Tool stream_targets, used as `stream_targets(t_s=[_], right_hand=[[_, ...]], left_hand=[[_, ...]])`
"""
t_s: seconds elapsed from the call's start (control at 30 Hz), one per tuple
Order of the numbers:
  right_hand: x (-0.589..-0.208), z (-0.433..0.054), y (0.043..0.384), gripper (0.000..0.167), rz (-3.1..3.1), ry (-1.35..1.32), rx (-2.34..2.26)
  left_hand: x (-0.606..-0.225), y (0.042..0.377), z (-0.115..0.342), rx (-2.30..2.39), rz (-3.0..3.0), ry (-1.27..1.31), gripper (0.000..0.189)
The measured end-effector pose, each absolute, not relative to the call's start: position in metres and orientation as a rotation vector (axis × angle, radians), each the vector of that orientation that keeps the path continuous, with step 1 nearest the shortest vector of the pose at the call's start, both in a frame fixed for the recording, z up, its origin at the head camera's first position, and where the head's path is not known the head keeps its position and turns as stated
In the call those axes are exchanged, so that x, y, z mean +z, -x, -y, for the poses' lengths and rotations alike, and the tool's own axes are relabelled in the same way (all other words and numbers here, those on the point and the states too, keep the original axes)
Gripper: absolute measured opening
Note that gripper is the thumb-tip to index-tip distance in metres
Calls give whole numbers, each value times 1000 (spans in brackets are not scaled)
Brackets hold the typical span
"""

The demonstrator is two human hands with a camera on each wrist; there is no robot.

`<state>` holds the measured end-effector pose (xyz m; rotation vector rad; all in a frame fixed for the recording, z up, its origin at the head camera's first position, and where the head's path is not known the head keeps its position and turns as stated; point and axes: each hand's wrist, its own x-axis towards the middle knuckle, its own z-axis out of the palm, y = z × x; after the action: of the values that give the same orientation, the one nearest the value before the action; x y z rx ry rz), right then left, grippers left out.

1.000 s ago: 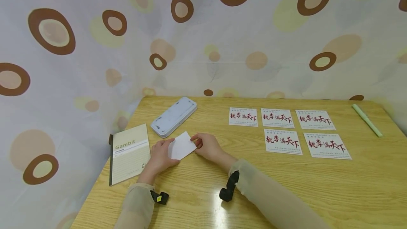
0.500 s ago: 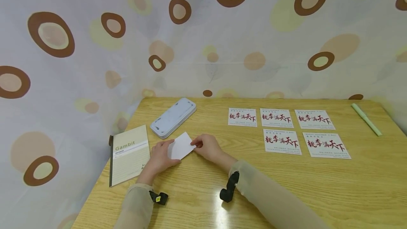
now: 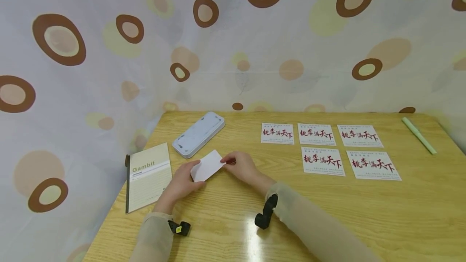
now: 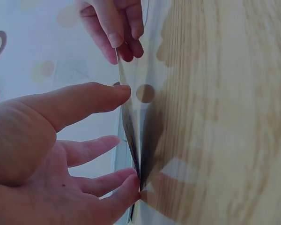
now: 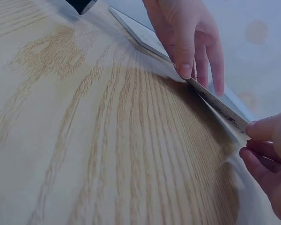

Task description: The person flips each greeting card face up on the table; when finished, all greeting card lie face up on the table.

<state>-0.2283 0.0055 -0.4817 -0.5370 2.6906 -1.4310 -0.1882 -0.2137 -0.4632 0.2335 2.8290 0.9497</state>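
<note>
A white card (image 3: pixel 206 166), plain side up, is held between both hands near the left of the table. My left hand (image 3: pixel 183 182) grips its left side, thumb at the near edge and fingers at the far edge. Thumb and fingers of my right hand (image 3: pixel 243 168) pinch the right corner. Seen nearly edge-on in the left wrist view, the card (image 4: pixel 129 131) is tilted, with its right end off the table. Dark print shows faintly on the card's underside (image 5: pixel 221 108) in the right wrist view.
Several white cards with red Chinese lettering (image 3: pixel 323 161) lie in two rows to the right. A pale tin pencil case (image 3: pixel 198 134) sits behind the hands. A Gambit notebook (image 3: pixel 149 177) lies at the left. A light green pen (image 3: pixel 418 136) lies far right on the wooden table (image 3: pixel 291 213).
The held card has come up slightly and tilted. My right hand has shifted a little to the right, and my left hand slightly to the left. The surrounding things stay put.
</note>
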Motion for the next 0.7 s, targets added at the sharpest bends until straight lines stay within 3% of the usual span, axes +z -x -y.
stream_targets(t_s=[0.7], right_hand=[[-475,-28,232,7,-2578,346,-1608]], left_hand=[[-453,190,203,1323,-2696,-81,51]])
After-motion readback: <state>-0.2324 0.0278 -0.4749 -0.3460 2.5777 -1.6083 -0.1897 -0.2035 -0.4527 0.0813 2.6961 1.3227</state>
